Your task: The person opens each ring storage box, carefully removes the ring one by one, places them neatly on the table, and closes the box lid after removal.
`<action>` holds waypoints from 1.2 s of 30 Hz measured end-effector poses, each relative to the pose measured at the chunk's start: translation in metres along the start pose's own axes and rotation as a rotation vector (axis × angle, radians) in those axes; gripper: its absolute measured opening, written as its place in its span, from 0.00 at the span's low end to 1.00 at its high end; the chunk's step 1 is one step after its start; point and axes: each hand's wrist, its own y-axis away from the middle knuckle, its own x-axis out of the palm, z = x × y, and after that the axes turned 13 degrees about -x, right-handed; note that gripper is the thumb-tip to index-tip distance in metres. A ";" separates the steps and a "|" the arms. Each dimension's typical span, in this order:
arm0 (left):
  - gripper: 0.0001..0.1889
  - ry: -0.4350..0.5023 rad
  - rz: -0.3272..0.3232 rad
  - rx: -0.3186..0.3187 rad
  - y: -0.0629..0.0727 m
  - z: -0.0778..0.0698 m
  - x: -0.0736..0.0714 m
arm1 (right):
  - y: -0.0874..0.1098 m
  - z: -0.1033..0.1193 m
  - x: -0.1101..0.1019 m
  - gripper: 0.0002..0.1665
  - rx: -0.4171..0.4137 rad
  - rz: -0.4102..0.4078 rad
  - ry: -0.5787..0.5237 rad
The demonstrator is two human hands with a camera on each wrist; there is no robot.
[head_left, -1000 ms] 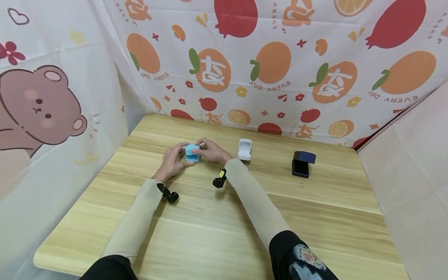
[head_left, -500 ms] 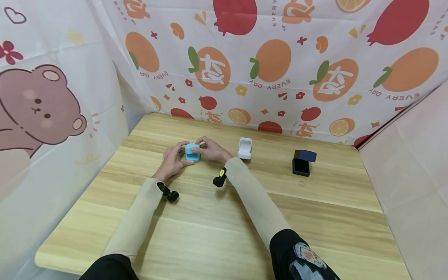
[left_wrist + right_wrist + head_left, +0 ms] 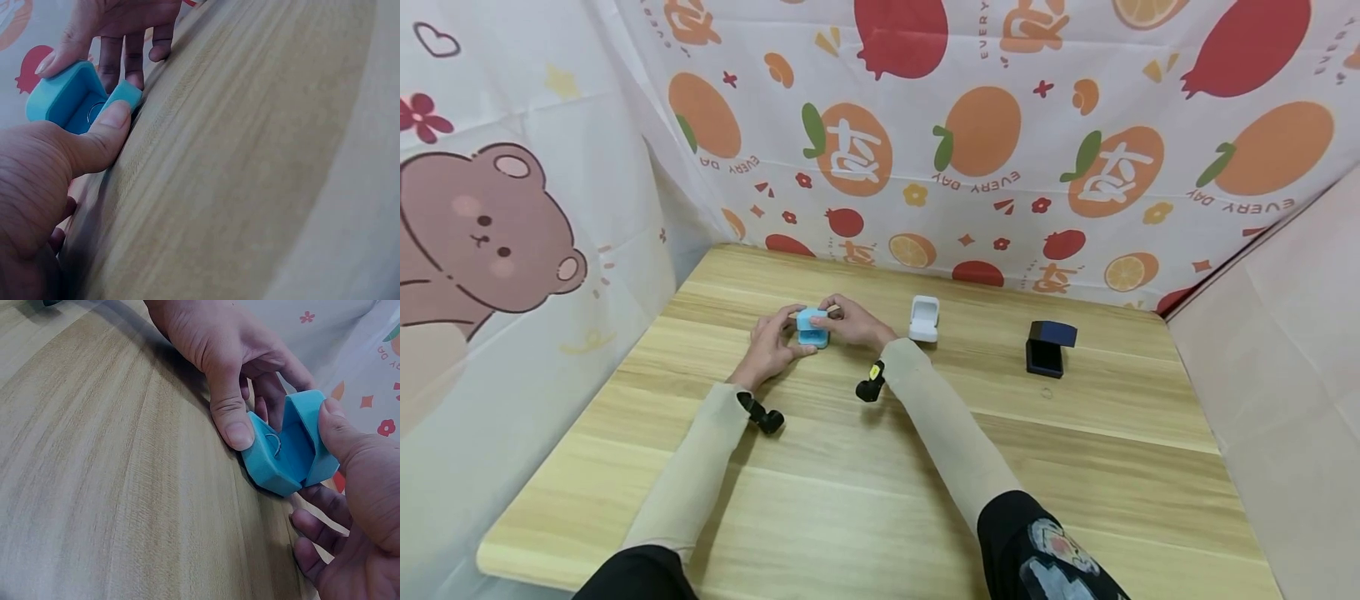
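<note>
A light-blue ring box (image 3: 812, 330) is held between both hands at the back left of the table, its lid partly raised. Inside it, a thin silver ring (image 3: 275, 444) stands in the slot, as the right wrist view shows. My left hand (image 3: 767, 347) grips the base, thumb on the front edge and fingers reaching round behind. From the other side my right hand (image 3: 856, 325) holds the lid, its thumb (image 3: 336, 428) pressed on the lid's outer face. In the left wrist view, the lid (image 3: 65, 94) tilts back from the base.
To the right of my right hand stands a white ring box (image 3: 924, 319) with its lid up. Farther right is a dark blue box (image 3: 1049, 350), also open, and a small ring (image 3: 1047, 394) lies just in front of it. A fruit-printed curtain (image 3: 880, 167) hangs behind the table (image 3: 850, 500).
</note>
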 end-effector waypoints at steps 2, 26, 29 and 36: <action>0.40 0.001 0.001 0.003 0.000 0.000 0.000 | -0.001 -0.001 0.000 0.25 0.007 -0.006 0.000; 0.41 -0.005 0.003 -0.003 0.000 0.002 0.001 | -0.001 -0.004 0.001 0.24 0.018 -0.019 -0.002; 0.41 -0.001 0.003 -0.001 -0.001 0.002 0.001 | -0.002 -0.004 0.001 0.24 0.016 -0.020 -0.004; 0.41 -0.003 0.006 -0.005 -0.001 0.001 0.001 | 0.000 0.001 -0.002 0.24 0.026 -0.020 -0.014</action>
